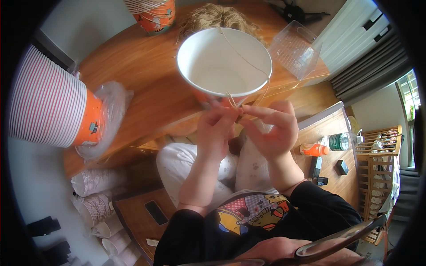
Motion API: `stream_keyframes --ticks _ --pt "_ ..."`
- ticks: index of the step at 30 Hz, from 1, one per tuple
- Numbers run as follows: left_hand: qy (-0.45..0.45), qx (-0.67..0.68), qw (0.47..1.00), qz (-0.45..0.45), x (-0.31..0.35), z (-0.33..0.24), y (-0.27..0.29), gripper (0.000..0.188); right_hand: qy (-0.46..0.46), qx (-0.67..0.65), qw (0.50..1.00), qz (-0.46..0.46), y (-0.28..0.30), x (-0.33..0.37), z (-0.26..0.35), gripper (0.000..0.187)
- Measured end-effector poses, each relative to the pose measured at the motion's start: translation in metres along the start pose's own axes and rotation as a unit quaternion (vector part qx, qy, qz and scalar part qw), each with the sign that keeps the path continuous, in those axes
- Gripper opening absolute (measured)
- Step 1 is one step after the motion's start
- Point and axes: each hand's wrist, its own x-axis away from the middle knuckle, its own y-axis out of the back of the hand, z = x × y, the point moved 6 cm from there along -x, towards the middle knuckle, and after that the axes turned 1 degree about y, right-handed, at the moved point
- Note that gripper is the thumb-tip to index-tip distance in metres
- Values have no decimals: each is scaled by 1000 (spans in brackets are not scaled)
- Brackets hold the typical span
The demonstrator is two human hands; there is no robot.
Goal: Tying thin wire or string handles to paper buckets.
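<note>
A large white-lined paper bucket (199,57) with an orange outside stands at the near edge of the wooden table (146,102), its mouth tipped toward me. A thin tan cord (236,52) runs from its far rim across the opening, over the right side and down to my fingers. Just below the near rim, my left hand (217,131) pinches the cord, where a short end sticks up. My right hand (277,128) meets it there, thumb and forefinger pinched on the same cord. The exact crossing of the strands is hidden between my fingertips.
Nested orange buckets (49,102) lie at the left beside a clear plastic bag (113,111). Another corded stack (155,15) stands farther back. Behind the bucket are a heap of tan cords (217,17) and a clear plastic bin (295,51). Bottles (339,142) stand at right; a phone (156,213) lies lower left.
</note>
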Motion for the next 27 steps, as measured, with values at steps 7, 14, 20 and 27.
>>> stream_keyframes --ticks 7,14,20,27 --pt "-22 -13 1000 10 0 1 2 14 -10 31 999 -3 -3 0 2 41" --pt "-38 -60 997 10 -4 -5 -7 18 -41 -27 999 -23 -3 1 -4 38" --pt "-48 -39 998 2 -1 -3 -4 13 -94 -66 993 -18 -1 1 -2 37" --pt "-21 -43 999 10 0 -4 -9 7 -25 -25 999 -22 1 0 1 34"
